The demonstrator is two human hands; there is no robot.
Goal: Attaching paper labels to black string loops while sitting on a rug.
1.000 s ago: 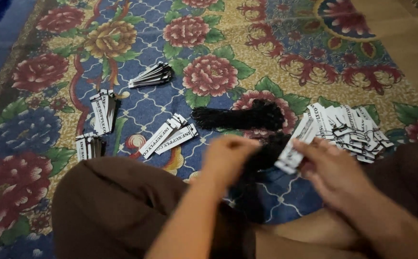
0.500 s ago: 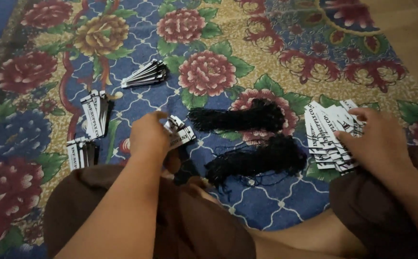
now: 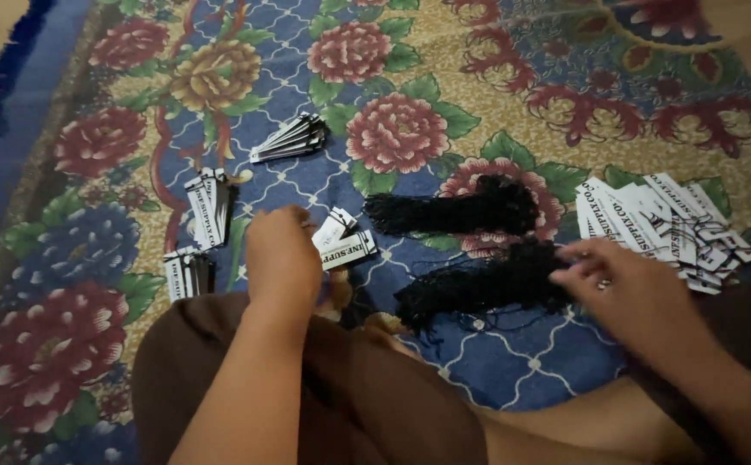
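Note:
My left hand rests fingers-down on the floral rug beside a small stack of white printed tags, its fingertips touching or almost touching them. My right hand reaches to the right end of the nearer bundle of black strings, fingers pinched at it. A second bundle of black strings lies just beyond. A loose heap of white tags lies past my right hand. Whether either hand holds anything is hidden by the fingers.
Three more tag stacks lie on the rug: one fanned bundle at the back, one to the left, one near my left knee. My brown-clad legs fill the foreground.
My right hand left the heap of tags and came down to the nearer black string bundle. My left hand stayed by the small tag stack, settling slightly lower.

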